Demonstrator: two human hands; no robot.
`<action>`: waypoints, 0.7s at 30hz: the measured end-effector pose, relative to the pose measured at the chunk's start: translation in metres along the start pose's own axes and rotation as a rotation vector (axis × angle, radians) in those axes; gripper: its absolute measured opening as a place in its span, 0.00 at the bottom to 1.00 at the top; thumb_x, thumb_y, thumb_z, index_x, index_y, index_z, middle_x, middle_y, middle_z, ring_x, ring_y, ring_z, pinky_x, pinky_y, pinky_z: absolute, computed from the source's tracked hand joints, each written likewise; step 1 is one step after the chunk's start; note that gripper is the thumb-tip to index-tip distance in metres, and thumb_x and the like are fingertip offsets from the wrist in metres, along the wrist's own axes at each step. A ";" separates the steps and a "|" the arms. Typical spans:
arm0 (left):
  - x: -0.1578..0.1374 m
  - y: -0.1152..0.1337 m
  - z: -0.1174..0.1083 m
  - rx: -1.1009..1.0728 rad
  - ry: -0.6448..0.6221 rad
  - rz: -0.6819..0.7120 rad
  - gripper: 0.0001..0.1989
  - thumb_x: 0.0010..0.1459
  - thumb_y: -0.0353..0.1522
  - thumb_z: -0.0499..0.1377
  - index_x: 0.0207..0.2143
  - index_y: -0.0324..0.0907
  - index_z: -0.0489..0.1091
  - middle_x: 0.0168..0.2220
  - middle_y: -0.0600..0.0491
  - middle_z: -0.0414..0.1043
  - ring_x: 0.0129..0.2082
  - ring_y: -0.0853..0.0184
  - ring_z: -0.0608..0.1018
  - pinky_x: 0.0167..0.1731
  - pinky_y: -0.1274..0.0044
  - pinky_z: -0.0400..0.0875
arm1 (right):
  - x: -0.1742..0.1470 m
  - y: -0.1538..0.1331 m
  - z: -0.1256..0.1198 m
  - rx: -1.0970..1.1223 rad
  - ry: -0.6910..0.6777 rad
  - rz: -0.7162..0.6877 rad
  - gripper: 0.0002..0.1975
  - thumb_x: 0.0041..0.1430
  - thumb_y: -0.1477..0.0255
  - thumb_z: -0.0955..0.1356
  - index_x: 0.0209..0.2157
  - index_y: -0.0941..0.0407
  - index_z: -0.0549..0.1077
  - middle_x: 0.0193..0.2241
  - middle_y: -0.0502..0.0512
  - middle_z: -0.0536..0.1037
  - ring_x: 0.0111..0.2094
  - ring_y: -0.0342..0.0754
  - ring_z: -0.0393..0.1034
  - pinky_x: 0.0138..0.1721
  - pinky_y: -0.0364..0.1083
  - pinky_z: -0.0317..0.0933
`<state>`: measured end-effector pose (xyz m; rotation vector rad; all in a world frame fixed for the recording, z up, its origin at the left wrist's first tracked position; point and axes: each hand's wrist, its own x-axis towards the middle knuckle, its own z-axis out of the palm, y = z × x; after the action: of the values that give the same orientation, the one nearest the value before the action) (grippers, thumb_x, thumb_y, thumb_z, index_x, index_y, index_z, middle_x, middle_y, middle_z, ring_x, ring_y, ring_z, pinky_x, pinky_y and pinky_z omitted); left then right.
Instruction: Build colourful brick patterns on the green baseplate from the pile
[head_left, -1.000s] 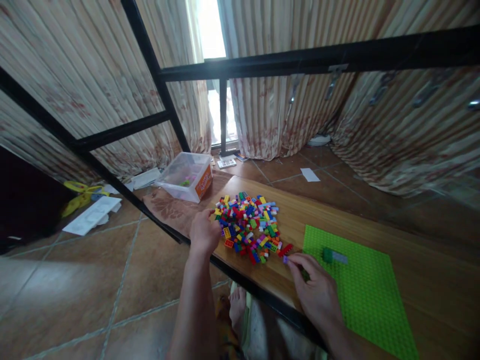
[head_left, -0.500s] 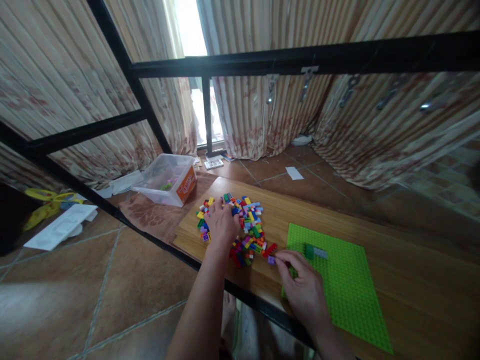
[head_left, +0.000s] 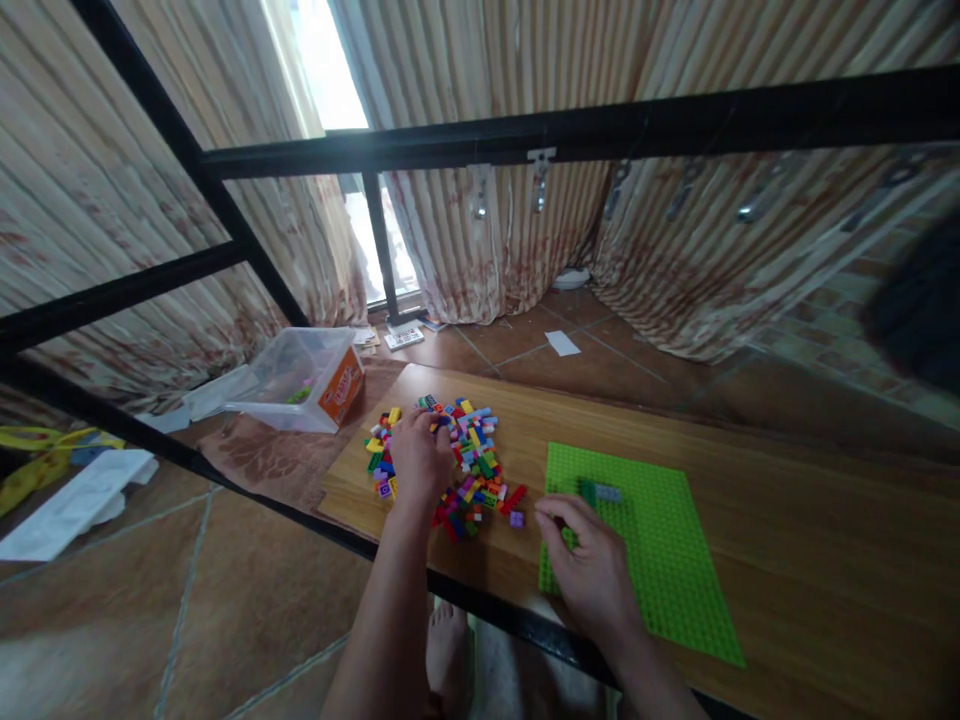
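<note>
My left hand (head_left: 421,455) reaches over the left part of a heap of small coloured toy bricks (head_left: 480,455). Its thumb and forefinger are apart, with a dark blue brick near them; the other fingertips are hidden. At the left edge of a green baseplate (head_left: 675,560), my right hand (head_left: 589,560) has thumb and forefinger drawn together; anything between them is too small to make out. A purple brick (head_left: 516,519) lies on the table just left of those fingertips, apart from them. A dark green brick (head_left: 587,491) and a grey brick (head_left: 609,493) sit end to end on the baseplate.
The bricks and baseplate are on a wooden table (head_left: 787,560) with a black frame edge. Behind its left end stands a clear plastic box (head_left: 274,375) with an orange label. A black metal bar (head_left: 525,140) crosses above, before striped curtains (head_left: 480,250).
The view has turned right, so everything sits further left. My right hand has drawn away from the purple brick, which stays on the table. My left thumb and forefinger have come closer together.
</note>
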<state>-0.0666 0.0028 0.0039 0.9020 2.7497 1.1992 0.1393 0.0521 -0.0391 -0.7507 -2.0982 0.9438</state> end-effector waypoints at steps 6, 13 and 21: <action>-0.040 0.029 0.000 -1.097 -0.308 -0.295 0.12 0.45 0.35 0.66 0.33 0.38 0.73 0.28 0.56 0.73 0.27 0.75 0.73 0.30 0.83 0.67 | 0.004 -0.007 -0.006 0.131 0.077 0.078 0.08 0.62 0.69 0.64 0.35 0.54 0.74 0.34 0.53 0.77 0.36 0.46 0.71 0.39 0.45 0.64; -0.066 0.050 0.011 -1.310 -0.686 -0.486 0.16 0.40 0.30 0.71 0.33 0.37 0.73 0.27 0.57 0.72 0.24 0.77 0.73 0.25 0.85 0.67 | 0.007 -0.017 -0.013 0.379 0.125 0.230 0.12 0.56 0.67 0.69 0.42 0.54 0.74 0.36 0.52 0.77 0.35 0.45 0.70 0.39 0.45 0.64; -0.070 0.051 0.018 -1.247 -0.782 -0.499 0.17 0.36 0.28 0.72 0.33 0.37 0.74 0.29 0.55 0.75 0.26 0.76 0.75 0.29 0.84 0.71 | 0.010 -0.016 -0.019 0.541 0.170 0.231 0.06 0.54 0.69 0.70 0.35 0.54 0.77 0.30 0.49 0.77 0.32 0.43 0.70 0.36 0.43 0.64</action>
<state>0.0216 0.0068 0.0111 0.3299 1.1163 1.5648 0.1448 0.0572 -0.0140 -0.7589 -1.5238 1.4400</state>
